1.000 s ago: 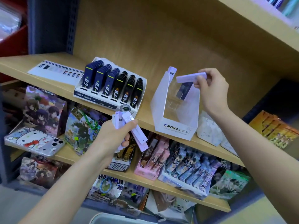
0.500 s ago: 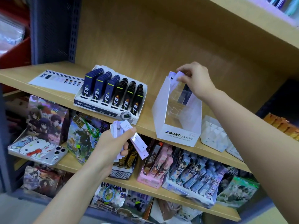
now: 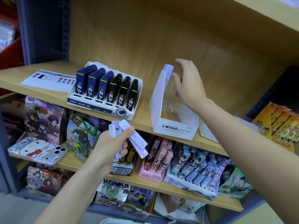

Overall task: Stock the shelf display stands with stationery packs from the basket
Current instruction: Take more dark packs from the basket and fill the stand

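A white MONO graph display stand with clear inner dividers sits on the wooden shelf. A pale lilac pack stands at the stand's back left corner. My right hand hovers over the stand's rear with fingers spread and nothing in it. My left hand is lower, in front of the shelf edge, and grips a fan of several lilac and white stationery packs.
A full tray of dark blue and black lead cases stands left of the stand, with a printed card beyond it. A white box sits right of the stand. Lower shelves hold illustrated packs and a phone case. The basket rim shows at bottom.
My right hand carried a lilac pack to the stand's back, set it in, and now lifts away with spread fingers. My left hand kept its bundle nearly still.
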### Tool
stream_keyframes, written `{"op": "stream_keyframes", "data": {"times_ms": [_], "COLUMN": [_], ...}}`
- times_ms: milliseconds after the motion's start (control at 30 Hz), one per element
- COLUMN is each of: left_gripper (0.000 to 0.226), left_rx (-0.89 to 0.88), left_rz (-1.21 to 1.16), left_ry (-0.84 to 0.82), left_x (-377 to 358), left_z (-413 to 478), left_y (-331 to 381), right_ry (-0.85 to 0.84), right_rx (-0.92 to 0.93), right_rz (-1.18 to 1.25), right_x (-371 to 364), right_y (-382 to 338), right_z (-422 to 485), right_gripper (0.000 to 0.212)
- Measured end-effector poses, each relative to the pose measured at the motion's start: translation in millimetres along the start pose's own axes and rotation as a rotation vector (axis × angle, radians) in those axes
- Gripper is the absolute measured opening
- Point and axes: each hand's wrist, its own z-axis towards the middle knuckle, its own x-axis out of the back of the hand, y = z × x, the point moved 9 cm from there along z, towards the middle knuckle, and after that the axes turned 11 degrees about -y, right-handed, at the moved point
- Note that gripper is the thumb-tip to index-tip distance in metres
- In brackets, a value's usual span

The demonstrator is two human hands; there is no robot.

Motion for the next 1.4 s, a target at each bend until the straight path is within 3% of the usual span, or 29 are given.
{"op": "stream_keyframes", "data": {"times_ms": [133, 267, 367, 700, 800, 933, 1133, 1300, 1400], "left_gripper": [0.016, 0.016, 0.016, 0.012, 0.009, 0.009, 0.009, 0.008, 0.008], "left_rx": [0.012, 0.029, 0.028, 0.047, 0.037, 0.021, 0.037, 0.029, 0.031], "left_rz": [-0.05, -0.087, -0.079, -0.082, -0.114, -0.123, -0.096, -0.121, -0.126], "left_ry": [0.009, 0.003, -0.014, -0.045, -0.041, -0.027, -0.014, -0.016, -0.017], "left_x": [-0.9, -4.0, -7.9, -14.2, -12.4, -8.4, -3.2, -3.3, -1.7], "left_z": [-5.7, -11.1, -14.9, -22.6, -22.7, -22.5, -20.3, -20.5, -19.4], "left_y": [-1.4, -3.7, -5.0, -12.4, -11.4, -6.8, -7.8, -7.7, -9.8], "right_ry": [0.086, -0.257, -0.522, -0.664, -0.63, -0.482, -0.16, 0.075, 0.121], "right_rx": [0.084, 0.065, -0.06, -0.341, -0.395, -0.334, -0.243, -0.273, -0.272], "right_rz": [0.246, 0.415, 0.493, 0.826, 0.863, 0.848, 0.778, 0.744, 0.698], "right_x": [2.0, -38.0, -79.1, -99.7, -89.8, -53.3, -1.1, 12.5, 15.2], "right_y": [-23.3, -52.1, -58.1, -52.0, -43.0, -29.5, -5.8, 25.1, 30.4], "right_z": [-60.8, -122.2, -149.2, -159.5, -155.7, -130.1, -78.7, -33.5, -10.6], "right_gripper": [0.017, 0.007, 0.025, 0.008, 0.011, 0.01, 0.044, 0.007, 0.004]}}
